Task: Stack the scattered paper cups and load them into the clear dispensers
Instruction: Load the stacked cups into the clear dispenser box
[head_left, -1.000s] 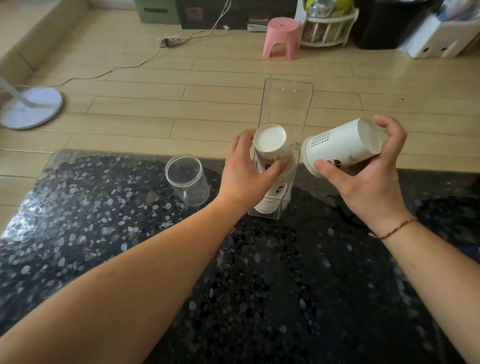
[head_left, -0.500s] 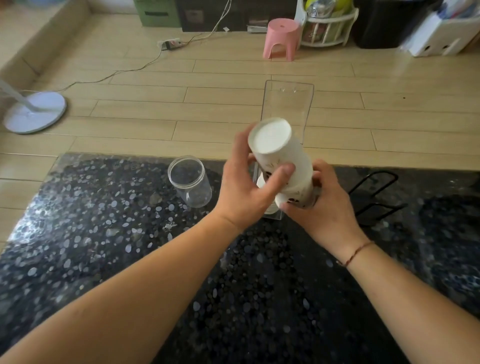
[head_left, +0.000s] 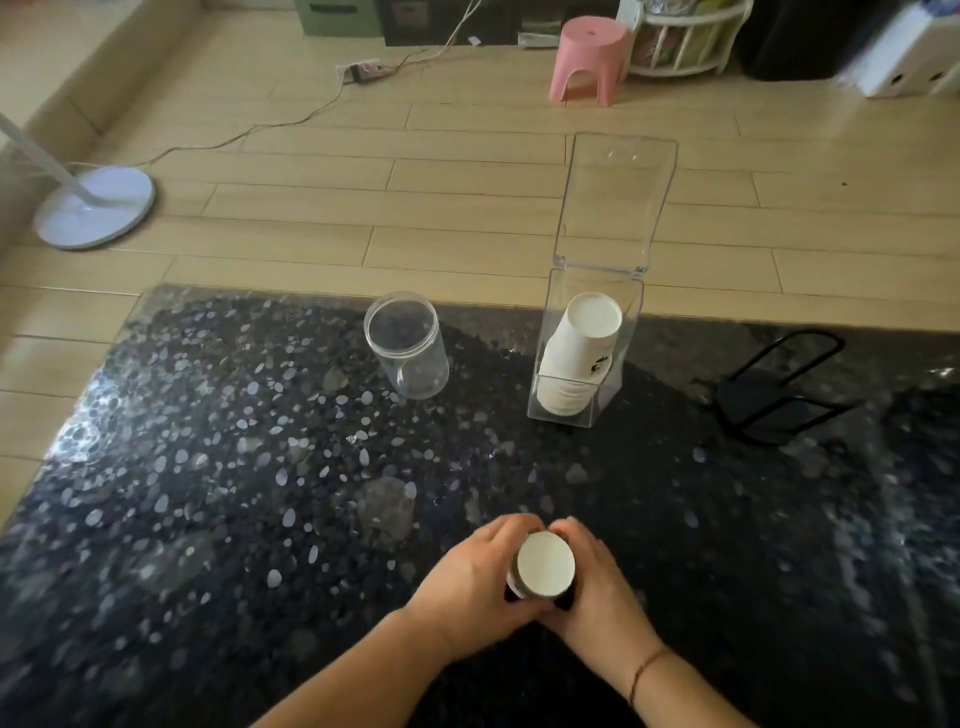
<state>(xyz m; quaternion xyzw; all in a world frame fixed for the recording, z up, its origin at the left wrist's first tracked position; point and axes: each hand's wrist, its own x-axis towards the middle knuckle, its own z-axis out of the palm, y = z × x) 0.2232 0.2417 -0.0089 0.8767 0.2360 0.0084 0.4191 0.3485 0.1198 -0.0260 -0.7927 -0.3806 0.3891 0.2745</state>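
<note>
White cup stack (head_left: 545, 565), two hands (head_left: 480, 587).

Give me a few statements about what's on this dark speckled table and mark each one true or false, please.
1. Both hands hold the upside-down paper cup stack near the table's front edge. True: the left hand and the right hand grip it from either side.
2. The square clear dispenser is empty. False: it already holds a stack of white cups, bottoms up.
3. The dispenser's lid is open. True.
4. The round clear jar is full of cups. False: nothing shows inside it.
5. The black wire rack lies to the right of the dispenser. True.
</note>
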